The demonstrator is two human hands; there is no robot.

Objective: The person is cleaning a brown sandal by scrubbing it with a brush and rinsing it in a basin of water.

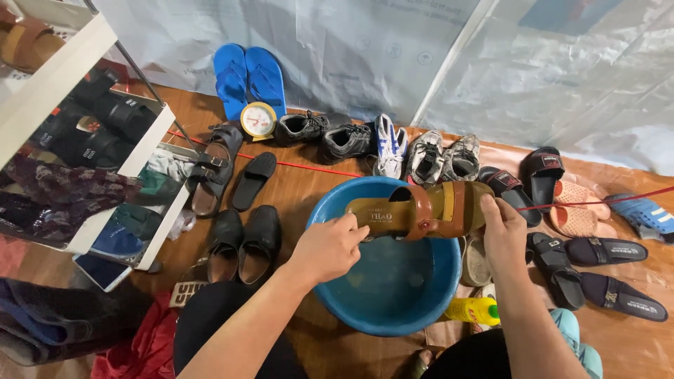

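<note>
Brown wooden floor [302,189] ringed with shoes, plastic sheeting behind | brown leather sandal [421,208], flat sole and broad straps, held level above round blue plastic basin [337,295] | left hand [328,247] curled at its toe end | right hand [504,231] fingers clasping its heel end

Left hand [328,247] and right hand [503,235] showing bare, no gloves, rings or watch. Both forearms showing uncovered to frame edge, no sleeves reaching into view. Fingers [349,220] showing short, plain nails. Person wearing dark, black-looking garment over legs, showing below left forearm and beside right forearm at bottom edge.
</note>
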